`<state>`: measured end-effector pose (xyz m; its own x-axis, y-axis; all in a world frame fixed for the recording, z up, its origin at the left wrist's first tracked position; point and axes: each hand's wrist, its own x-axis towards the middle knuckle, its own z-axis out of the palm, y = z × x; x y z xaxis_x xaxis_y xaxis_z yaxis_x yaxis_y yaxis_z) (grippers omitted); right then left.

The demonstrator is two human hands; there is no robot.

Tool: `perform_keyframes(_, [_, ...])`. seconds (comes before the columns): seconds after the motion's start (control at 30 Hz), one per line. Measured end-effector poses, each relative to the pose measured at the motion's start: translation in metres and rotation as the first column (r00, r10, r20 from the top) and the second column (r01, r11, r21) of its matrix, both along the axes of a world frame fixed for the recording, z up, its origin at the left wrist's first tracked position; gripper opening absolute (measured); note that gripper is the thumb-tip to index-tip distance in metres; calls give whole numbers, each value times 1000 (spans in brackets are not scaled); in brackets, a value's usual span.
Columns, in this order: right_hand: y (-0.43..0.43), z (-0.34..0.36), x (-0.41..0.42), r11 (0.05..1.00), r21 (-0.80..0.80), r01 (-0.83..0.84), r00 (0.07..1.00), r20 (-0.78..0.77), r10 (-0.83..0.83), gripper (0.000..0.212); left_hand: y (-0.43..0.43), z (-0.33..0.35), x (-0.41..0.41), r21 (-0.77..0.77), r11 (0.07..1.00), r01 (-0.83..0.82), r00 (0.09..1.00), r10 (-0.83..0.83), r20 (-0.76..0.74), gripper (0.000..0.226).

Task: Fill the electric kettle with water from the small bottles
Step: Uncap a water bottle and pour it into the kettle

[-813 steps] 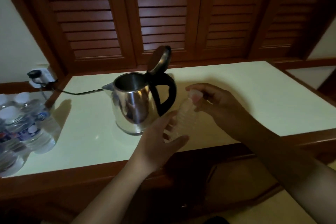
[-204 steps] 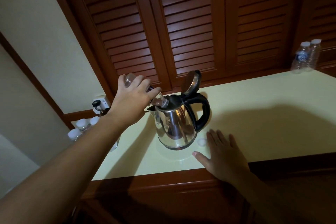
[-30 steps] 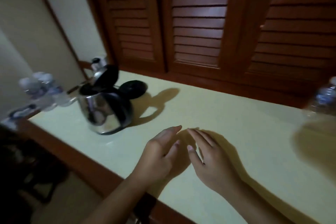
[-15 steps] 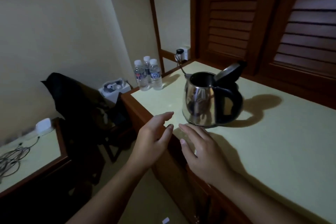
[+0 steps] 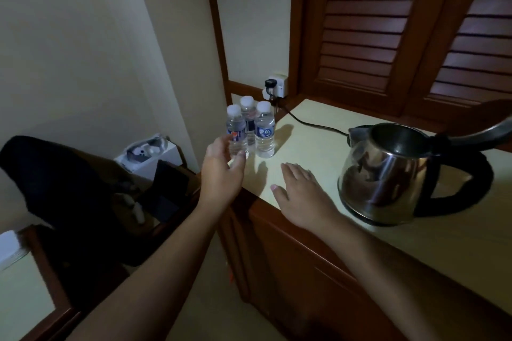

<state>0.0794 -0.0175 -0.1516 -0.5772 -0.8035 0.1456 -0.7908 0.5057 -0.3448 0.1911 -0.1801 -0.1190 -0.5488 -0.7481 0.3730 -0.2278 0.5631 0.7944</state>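
Three small capped water bottles stand together at the counter's left end: the nearest bottle [image 5: 236,130], one behind it [image 5: 247,113] and one to the right [image 5: 264,130]. My left hand [image 5: 221,171] is open, its fingers curled just in front of the nearest bottle and reaching its base. My right hand [image 5: 302,196] lies flat and open on the cream counter [image 5: 310,144]. The steel electric kettle [image 5: 388,171] stands to the right with its lid [image 5: 482,133] raised and its black handle [image 5: 471,188] facing right.
A black cord [image 5: 313,124] runs from the kettle to a wall socket [image 5: 277,86]. Brown louvred doors [image 5: 388,30] back the counter. Left of the counter, lower down, sit a dark bag [image 5: 63,188] and a white box [image 5: 149,155].
My view has swung further left and closer to the three bottles. My left hand has moved forward to the nearest bottle. My right hand has settled flat on the counter.
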Motion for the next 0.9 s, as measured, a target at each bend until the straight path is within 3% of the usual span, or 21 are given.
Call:
perform_keyframes(0.13, [-6, -7, 1, 998, 20, 61, 998, 14, -61, 69, -30, -7, -21, 101, 993, 65, 998, -64, -8, 80])
perform_keyframes(0.2, [-6, -8, 1, 997, 2, 72, 997, 1, -72, 68, -39, -11, -32, 141, 983, 115, 993, -110, -44, 85])
perform_keyframes(0.33, [-5, -9, 1, 992, -103, 79, 996, -29, -83, 63, -43, -14, -49, 174, 981, 90, 992, -72, -103, 73])
perform_keyframes(0.53, [-1, 29, 9, 899, -437, -41, 993, -115, -11, 48, -28, -13, -30, 106, 993, 53, 984, -34, -173, 54])
perform_keyframes(0.63, [8, 71, 13, 854, -513, -86, 987, -160, 3, 49, 1, 1, -5, 63, 970, 235, 959, -221, -180, 53])
perform_keyframes(0.73, [22, 114, 17, 897, -441, -40, 995, -104, -7, 53, 32, 21, 12, -17, 901, 433, 892, -432, -132, 55])
perform_keyframes(0.9, [57, 157, 17, 940, -340, -41, 963, -264, -53, 40, 71, 43, 21, -5, 836, 549, 829, -544, -130, 55])
